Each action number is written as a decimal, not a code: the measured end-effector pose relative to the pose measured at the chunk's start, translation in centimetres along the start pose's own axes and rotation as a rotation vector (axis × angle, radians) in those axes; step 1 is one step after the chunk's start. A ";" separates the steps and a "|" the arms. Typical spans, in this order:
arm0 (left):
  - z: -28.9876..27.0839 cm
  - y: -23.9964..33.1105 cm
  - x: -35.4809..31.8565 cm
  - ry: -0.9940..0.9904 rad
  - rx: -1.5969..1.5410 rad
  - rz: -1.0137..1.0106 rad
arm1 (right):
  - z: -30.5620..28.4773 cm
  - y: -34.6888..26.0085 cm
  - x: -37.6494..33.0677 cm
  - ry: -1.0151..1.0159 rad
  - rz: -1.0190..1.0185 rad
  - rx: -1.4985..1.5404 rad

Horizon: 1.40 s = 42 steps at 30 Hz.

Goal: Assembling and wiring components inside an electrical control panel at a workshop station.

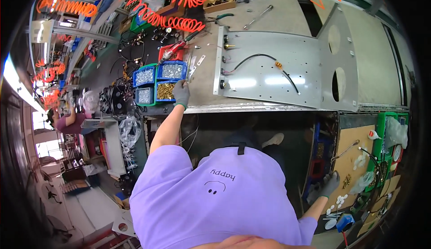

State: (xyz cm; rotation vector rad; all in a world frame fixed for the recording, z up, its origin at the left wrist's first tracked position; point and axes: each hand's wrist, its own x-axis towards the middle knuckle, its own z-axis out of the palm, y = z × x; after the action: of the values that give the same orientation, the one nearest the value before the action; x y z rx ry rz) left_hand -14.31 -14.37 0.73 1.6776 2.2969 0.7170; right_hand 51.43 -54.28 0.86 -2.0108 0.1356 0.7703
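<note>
My left hand (pixel 182 94), in a grey glove, is closed with its fingers together beside a blue bin of brass-coloured fittings (pixel 165 91). Whatever it may grip is hidden; thin metal strips (pixel 192 67) lie just beyond its fingertips. My right hand (pixel 331 184), gloved too, is at the near edge of a cardboard-covered surface (pixel 354 137) on the right, fingers loosely bent and apart, with nothing visible in them. Close to it lie a small pile of brass parts (pixel 347 181) and a metal hand tool (pixel 345 151). A grey sheet-metal panel (pixel 269 56) with a black hose (pixel 251 56) rests on the bench ahead.
Blue bins of silvery screws (pixel 145 76) stand left, near a red power tool (pixel 172 50). Orange coiled air hoses (pixel 179 22) hang over the bench. Pliers (pixel 224 16) and a metal rod-shaped tool (pixel 258 17) lie behind the panel. Another person (pixel 67 121) is far left.
</note>
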 end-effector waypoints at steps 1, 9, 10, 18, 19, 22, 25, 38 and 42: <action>0.2 0.2 0.9 -0.029 0.007 0.146 | 1.2 -0.7 -0.2 0.015 0.000 -0.016; 6.9 4.5 9.0 -0.258 0.281 0.076 | 7.9 -2.4 -6.3 -0.037 -0.115 -0.086; 8.2 4.6 10.0 -0.261 0.378 0.019 | 8.0 -2.3 -7.2 -0.032 -0.127 -0.069; 13.3 -4.5 15.3 -0.421 0.631 0.626 | 6.1 0.8 -13.6 0.245 -0.092 -0.159; 13.8 -4.6 15.5 -0.339 0.803 0.801 | 5.1 1.6 -14.8 0.236 -0.101 0.006; 13.6 -3.6 16.4 -0.418 0.687 0.452 | 2.0 3.7 -15.7 0.383 -0.015 0.065; 12.1 -2.1 16.7 -0.449 0.373 0.330 | -2.0 5.6 -15.2 0.674 0.093 0.011; 0.1 15.4 3.0 0.194 -0.072 0.911 | -23.9 1.0 -8.4 1.107 0.170 -0.556; -1.2 26.3 -9.8 -0.164 -0.450 0.541 | -31.2 0.8 -3.2 1.093 0.170 -0.575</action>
State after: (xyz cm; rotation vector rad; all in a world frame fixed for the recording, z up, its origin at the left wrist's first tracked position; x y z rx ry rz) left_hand 10.37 -17.69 13.73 2.0320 1.4270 1.0530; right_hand 63.09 -80.72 13.16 -2.7963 0.7866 -0.3302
